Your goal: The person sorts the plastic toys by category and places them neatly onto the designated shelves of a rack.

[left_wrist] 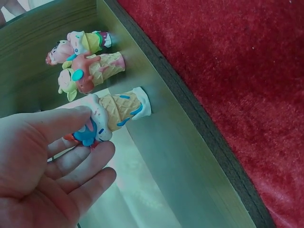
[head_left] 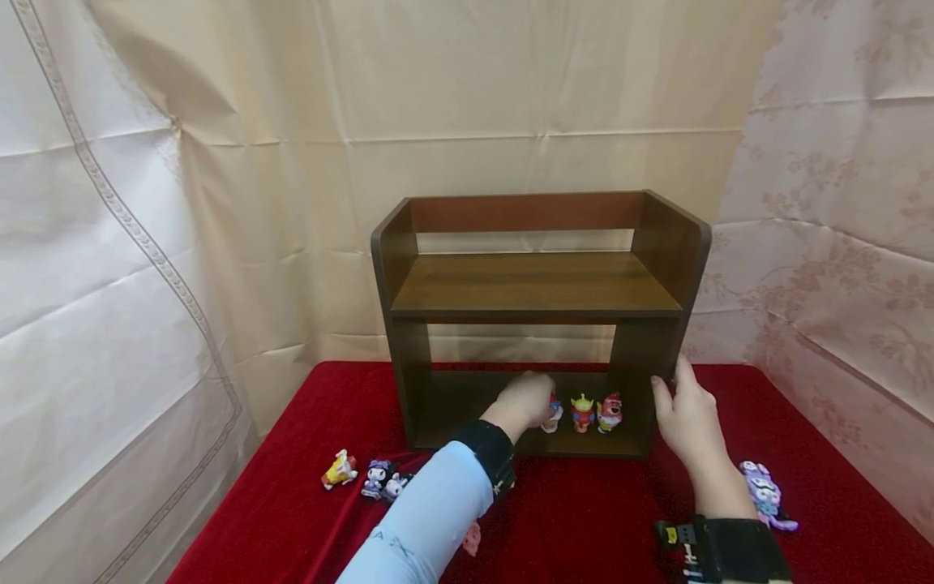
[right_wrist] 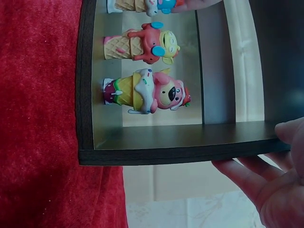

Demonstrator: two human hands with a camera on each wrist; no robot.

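Brown wooden two-tier shelf (head_left: 536, 284): gripped at right edge by right hand (head_left: 689, 418), probably for steadiness. Blue-and-white waffle-cone figurine (left_wrist: 121, 110): pinched high by left hand (head_left: 529, 396), leaving base free near lower front edge.

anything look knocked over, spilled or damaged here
One thing: the yellow figurine on the red cloth, left in the head view, appears tipped over, whereas the pink bear figurine in the shelf unit stands upright. I see no spill or damage.
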